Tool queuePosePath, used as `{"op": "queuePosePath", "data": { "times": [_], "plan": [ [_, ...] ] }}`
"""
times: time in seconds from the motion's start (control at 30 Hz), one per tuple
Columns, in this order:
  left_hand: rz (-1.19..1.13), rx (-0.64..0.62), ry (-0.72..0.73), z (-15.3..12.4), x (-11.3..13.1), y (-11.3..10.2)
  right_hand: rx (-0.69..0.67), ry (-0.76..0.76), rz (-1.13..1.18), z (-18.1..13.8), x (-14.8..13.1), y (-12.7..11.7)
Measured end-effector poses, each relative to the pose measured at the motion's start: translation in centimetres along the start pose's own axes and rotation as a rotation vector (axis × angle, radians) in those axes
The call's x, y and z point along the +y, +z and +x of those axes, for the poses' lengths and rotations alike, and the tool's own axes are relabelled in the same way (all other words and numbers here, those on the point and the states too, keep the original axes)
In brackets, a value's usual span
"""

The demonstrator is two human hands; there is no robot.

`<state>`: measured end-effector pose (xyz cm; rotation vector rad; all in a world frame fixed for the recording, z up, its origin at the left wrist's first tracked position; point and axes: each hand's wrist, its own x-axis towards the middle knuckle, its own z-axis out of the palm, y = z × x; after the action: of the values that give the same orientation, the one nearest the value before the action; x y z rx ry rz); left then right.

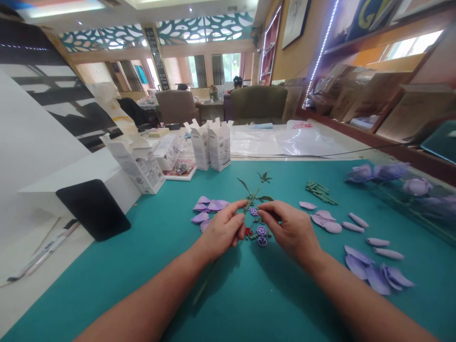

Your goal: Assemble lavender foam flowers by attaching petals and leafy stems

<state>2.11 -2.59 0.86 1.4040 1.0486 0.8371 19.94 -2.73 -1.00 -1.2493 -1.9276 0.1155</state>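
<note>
My left hand (pixel 226 223) is closed around a green artificial flower stem (pixel 252 195), which slants up and away with several leaves at its top. The stem's lower end shows below my wrist. My right hand (pixel 290 225) has thumb and index finger pinched together close to the stem; what lies between them is too small to make out. Around my fingertips are purple wheel-shaped pieces (pixel 261 231), small red pieces (pixel 247 231) and tiny green bits. Purple petals (pixel 201 217) lie just left of my left hand, partly hidden by it.
On the green mat (pixel 160 280), right of my hands, are green sticks (pixel 320 192), more petals (pixel 372 270) and pale purple tapered pieces (pixel 388 253). Finished-looking purple flowers (pixel 417 186) lie far right. White boxes (pixel 220 145) stand behind; a black tablet-like panel (pixel 93 210) leans left.
</note>
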Motion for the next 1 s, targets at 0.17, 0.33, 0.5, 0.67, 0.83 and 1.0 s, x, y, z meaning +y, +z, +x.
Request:
{"op": "queuePosePath", "data": {
  "times": [0.17, 0.33, 0.5, 0.67, 0.83, 1.0],
  "plan": [
    [0.053, -0.017, 0.004, -0.2, 0.0, 0.5, 0.036, -0.04, -0.078, 0.0, 0.0, 0.1],
    [0.073, -0.015, -0.01, -0.3, 0.0, 0.7, 0.025, -0.066, -0.117, -0.1, 0.3, 0.3],
    [0.06, -0.012, -0.022, -0.4, 0.2, 0.7, 0.006, -0.064, -0.089, 0.0, 0.6, 0.3],
    [0.039, -0.005, -0.035, -0.5, 0.4, 0.8, -0.008, 0.022, 0.034, 0.2, -0.1, 0.1],
    [0.107, 0.02, 0.002, -0.5, 0.5, 0.7, 0.03, 0.103, 0.191, 0.4, -0.4, -0.6],
    [0.161, 0.025, 0.03, -0.5, 0.5, 0.7, 0.013, 0.204, 0.292, 0.7, 0.3, -0.6]
  ]
}}
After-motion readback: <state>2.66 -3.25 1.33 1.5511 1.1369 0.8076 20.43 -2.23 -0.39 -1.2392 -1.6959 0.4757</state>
